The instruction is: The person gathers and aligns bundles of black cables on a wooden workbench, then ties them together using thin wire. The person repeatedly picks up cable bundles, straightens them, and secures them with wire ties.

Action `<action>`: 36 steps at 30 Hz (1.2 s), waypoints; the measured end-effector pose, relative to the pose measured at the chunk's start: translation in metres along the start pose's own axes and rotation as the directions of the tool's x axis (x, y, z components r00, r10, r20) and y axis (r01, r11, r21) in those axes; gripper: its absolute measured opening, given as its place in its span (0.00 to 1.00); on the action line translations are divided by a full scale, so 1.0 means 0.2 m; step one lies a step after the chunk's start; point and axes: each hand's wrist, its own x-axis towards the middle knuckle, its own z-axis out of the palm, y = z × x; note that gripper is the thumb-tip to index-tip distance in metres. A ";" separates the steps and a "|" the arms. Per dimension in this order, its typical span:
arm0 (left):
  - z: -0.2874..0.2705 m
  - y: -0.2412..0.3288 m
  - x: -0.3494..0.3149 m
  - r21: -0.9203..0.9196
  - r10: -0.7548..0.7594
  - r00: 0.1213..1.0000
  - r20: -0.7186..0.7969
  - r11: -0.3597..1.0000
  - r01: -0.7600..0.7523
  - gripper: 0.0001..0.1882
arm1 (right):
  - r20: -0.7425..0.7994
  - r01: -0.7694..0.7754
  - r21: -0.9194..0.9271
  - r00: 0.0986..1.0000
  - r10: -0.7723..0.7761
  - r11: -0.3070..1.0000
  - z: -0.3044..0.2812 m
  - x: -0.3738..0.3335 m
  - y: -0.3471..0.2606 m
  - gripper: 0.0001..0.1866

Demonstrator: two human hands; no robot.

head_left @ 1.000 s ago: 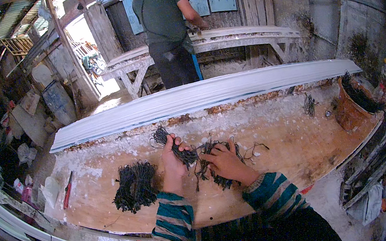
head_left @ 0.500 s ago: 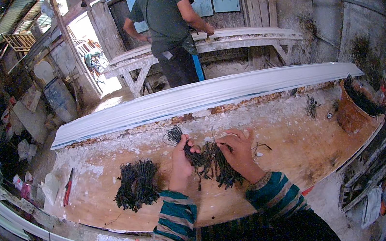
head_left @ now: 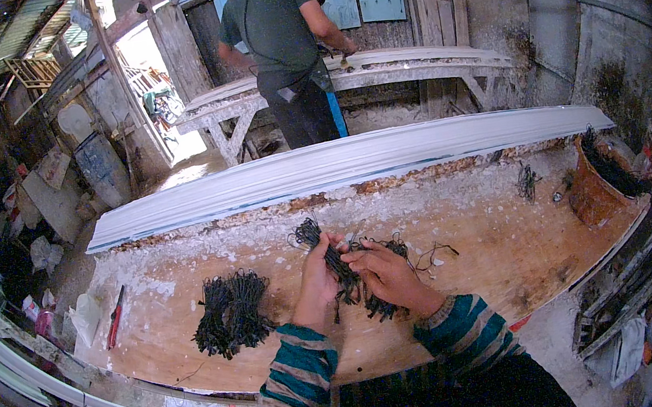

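My left hand (head_left: 317, 280) is closed round a bundle of thin black cords or wires (head_left: 308, 232), its looped ends sticking up above the fingers. Against the side of this bundle, my right hand (head_left: 389, 273) has its thumb and fingers pinched together; what is in the pinch is too small to make out. Partly hidden beneath my right hand, another black bundle (head_left: 382, 309) lies on the wooden board (head_left: 477, 290). To the left, two similar bundles (head_left: 213, 317) rest side by side.
A rusty-orange bucket (head_left: 589, 198) of black strands tips at the far right, near a few loose strands (head_left: 527, 181). A red-handled tool (head_left: 114, 323) lies at left. Long white moulding (head_left: 337, 165) spans the back edge. Beyond, a person (head_left: 283, 36) works at another bench (head_left: 423, 67).
My right hand has turned and moved left, from above the bundle on the board to the one in my left hand. My left hand has shifted slightly right.
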 end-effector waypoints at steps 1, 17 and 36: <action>0.02 0.01 -0.01 -0.008 -0.003 1.000 -0.010 1.000 0.003 0.12 | 0.018 0.003 -0.007 1.000 -0.002 1.000 -0.01 0.00 0.00 0.10; 0.06 0.05 -0.04 -0.149 0.056 0.998 0.041 0.988 -0.049 0.21 | 0.048 -0.020 -0.196 0.998 0.031 0.980 -0.06 0.04 0.01 0.08; -0.01 0.17 -0.01 -0.216 0.211 0.974 -0.083 0.950 -0.224 0.12 | 0.449 -0.069 -0.454 0.844 0.294 0.889 0.02 -0.07 0.05 0.13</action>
